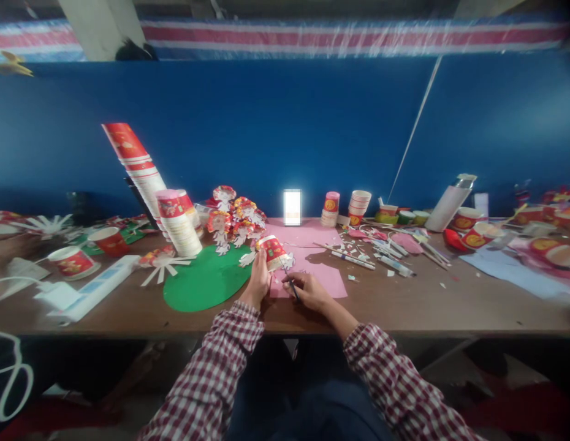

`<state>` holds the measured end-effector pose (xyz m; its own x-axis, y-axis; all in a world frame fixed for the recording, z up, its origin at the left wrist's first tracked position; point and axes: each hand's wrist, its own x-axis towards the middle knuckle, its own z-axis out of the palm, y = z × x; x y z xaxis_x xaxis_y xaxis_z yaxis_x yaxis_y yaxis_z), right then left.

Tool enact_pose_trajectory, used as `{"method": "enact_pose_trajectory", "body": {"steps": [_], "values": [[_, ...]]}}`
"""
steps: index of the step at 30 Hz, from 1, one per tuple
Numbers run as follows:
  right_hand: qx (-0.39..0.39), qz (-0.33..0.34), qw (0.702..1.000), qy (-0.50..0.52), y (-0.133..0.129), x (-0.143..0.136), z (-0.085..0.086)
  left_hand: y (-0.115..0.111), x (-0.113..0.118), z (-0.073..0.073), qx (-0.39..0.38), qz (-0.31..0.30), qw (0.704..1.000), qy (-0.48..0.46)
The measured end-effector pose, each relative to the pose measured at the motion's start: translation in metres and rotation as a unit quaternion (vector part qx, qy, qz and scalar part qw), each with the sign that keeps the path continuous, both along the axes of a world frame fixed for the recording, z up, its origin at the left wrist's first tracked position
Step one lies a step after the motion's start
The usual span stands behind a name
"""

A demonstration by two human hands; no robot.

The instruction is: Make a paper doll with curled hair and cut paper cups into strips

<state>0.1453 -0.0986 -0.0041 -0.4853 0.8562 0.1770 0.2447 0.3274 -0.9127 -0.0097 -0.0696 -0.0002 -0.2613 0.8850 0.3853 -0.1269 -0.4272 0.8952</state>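
Note:
My left hand [258, 278] is wrapped round a red and white paper cup [272, 251], which tilts over the pink paper [331, 278]. White cut paper shapes stick out at both sides of the cup. Just to the right, my right hand [307, 290] pinches a thin dark tool [293, 289] whose upper end comes close to the cup's lower edge; its exact kind is too small to tell. Beside my left hand lies a green paper oval [205, 282]. Behind it stands a cluster of red and white cut-paper figures [236, 217].
Stacked paper cups [181, 223] lean at the left, near a white power strip [98, 288]. Pens and paper scraps [353, 257] lie to the right, with a silver bottle [450, 202] beyond. A blue partition [248, 122] rises behind the table.

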Motion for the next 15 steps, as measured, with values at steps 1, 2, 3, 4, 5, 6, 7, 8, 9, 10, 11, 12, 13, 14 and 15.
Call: {"method": "enact_pose_trajectory", "body": {"steps": [1,2,3,4,5,6,7,8,9,10,11,12,13,14,15], "values": [[0.003,-0.001,1.0,-0.002,0.0,0.0001,0.0002,0.001,0.0019,0.0005,-0.004,0.0,1.0,0.002],[0.006,-0.003,1.0,-0.004,0.0001,0.0001,0.0004,0.0018,0.0034,0.0007,-0.009,-0.002,1.0,0.005],[0.008,-0.004,1.0,-0.005,0.0001,0.0002,0.0007,0.0022,0.0044,0.0006,-0.014,-0.003,1.0,0.006],[0.01,-0.006,1.0,-0.007,0.0001,0.0004,0.0011,0.0023,0.0045,0.0001,-0.019,-0.004,1.0,0.009],[0.013,-0.006,1.0,-0.008,0.0001,0.0005,0.0015,0.0019,0.004,-0.0005,-0.024,-0.004,1.0,0.012],[0.014,-0.006,1.0,-0.008,0.0002,0.0006,0.0019,0.0014,0.0029,-0.0013,-0.029,-0.003,0.999,0.015],[0.016,-0.006,1.0,-0.007,0.0003,0.0006,0.0023,0.0009,0.0016,-0.0021,-0.033,-0.001,0.999,0.018],[0.017,-0.005,1.0,-0.007,0.0004,0.0007,0.0024,0.0005,0.0003,-0.0028,-0.038,0.0,0.999,0.02],[0.018,-0.004,1.0,-0.007,0.0006,0.0006,0.0025,0.0003,-0.0008,-0.0033,-0.044,0.002,0.999,0.023],[0.018,-0.005,1.0,-0.006,0.0008,0.0006,0.0023,0.0005,-0.0015,-0.0036,-0.049,0.002,0.998,0.025],[0.017,-0.006,1.0,-0.007,0.0009,0.0005,0.002,0.0009,-0.0016,-0.0037,-0.053,0.002,0.998,0.027],[0.014,-0.007,1.0,-0.006,0.0011,0.0004,0.0016,0.0017,-0.0013,-0.0036,-0.054,0.001,0.998,0.03],[0.012,-0.008,1.0,-0.006,0.0012,0.0004,0.001,0.0025,-0.0007,-0.0033,-0.052,0.0,0.998,0.034],[0.009,-0.009,1.0,-0.005,0.0013,0.0003,0.0005,0.0035,0.0003,-0.003,-0.049,0.0,0.998,0.039],[0.007,-0.01,1.0,-0.005,0.0015,0.0003,0.0,0.0044,0.0013,-0.0027,-0.046,0.001,0.998,0.044]]}}
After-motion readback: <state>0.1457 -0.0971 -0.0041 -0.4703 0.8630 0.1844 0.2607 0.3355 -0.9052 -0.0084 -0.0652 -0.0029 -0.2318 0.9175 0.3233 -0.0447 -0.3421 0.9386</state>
